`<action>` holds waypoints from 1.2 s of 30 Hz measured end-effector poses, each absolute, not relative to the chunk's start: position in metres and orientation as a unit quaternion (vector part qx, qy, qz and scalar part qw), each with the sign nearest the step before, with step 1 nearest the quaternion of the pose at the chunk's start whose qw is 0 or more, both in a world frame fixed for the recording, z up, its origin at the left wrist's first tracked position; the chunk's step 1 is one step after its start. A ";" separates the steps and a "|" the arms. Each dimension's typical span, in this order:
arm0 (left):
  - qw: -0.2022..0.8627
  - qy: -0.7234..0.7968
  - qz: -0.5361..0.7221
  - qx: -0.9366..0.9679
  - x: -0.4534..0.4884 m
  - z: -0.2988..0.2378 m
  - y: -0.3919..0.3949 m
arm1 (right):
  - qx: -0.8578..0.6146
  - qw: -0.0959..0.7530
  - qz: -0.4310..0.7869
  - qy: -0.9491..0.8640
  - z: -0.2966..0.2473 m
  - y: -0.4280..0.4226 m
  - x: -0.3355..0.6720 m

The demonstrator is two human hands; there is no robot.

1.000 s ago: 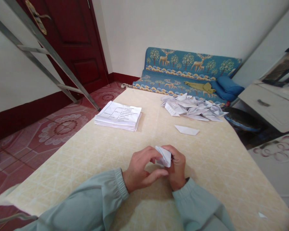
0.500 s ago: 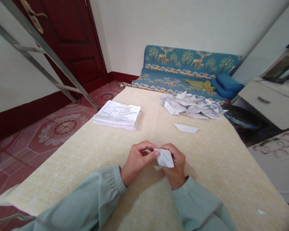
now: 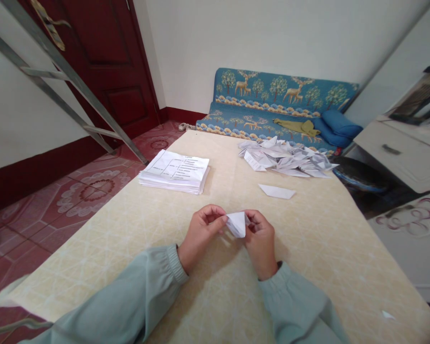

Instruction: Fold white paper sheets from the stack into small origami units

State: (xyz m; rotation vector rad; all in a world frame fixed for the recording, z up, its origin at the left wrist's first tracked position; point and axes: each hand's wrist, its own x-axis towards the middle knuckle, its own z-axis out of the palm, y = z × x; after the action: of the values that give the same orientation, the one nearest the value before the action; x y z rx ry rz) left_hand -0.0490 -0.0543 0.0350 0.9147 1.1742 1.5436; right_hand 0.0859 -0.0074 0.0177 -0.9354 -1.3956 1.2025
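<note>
A small folded white paper [image 3: 237,223] is held between my two hands, above the near middle of the table. My left hand [image 3: 205,231] pinches its left corner between thumb and fingers. On the other side, my right hand [image 3: 261,239] grips the right edge, its fingertips partly hidden behind the paper. Beyond the hands, slightly to the right, lies a single flat folded paper piece [image 3: 276,191]. A stack of printed sheets [image 3: 175,172] sits at the far left of the table, and a heap of folded paper pieces [image 3: 286,156] at the far right.
The table [image 3: 129,224] has a pale patterned cover. A tiny paper scrap [image 3: 388,315] lies near its right front edge. Behind stands a blue sofa [image 3: 258,107] with deer print. A metal ladder [image 3: 75,86] leans at the left; a white cabinet [image 3: 404,153] is at the right.
The folded paper has been turned and raised slightly, so a different face shows. My right hand has shifted from behind it to its right edge.
</note>
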 end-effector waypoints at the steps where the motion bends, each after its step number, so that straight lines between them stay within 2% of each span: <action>1: 0.489 0.468 0.627 0.385 -0.050 0.035 -0.055 | -0.383 0.506 0.504 -0.585 0.018 -0.007 0.086; 7: 0.554 0.442 0.560 0.430 -0.053 0.032 -0.054 | -0.369 0.456 0.550 -0.594 0.020 -0.005 0.091; 15: 0.526 0.461 0.585 0.410 -0.050 0.028 -0.051 | -0.357 0.466 0.564 -0.581 0.020 -0.005 0.087; 27: 0.575 0.402 0.575 0.421 -0.051 0.024 -0.050 | -0.390 0.451 0.532 -0.601 0.025 -0.003 0.091; 36: 0.584 0.440 0.518 0.445 -0.051 0.029 -0.054 | -0.396 0.428 0.502 -0.639 0.020 -0.003 0.093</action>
State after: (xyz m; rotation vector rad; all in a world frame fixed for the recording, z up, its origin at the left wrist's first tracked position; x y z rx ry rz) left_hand -0.0508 -0.0542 0.0294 1.0376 1.0260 1.2094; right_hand 0.0929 -0.0026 0.0195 -0.9900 -1.5948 1.2524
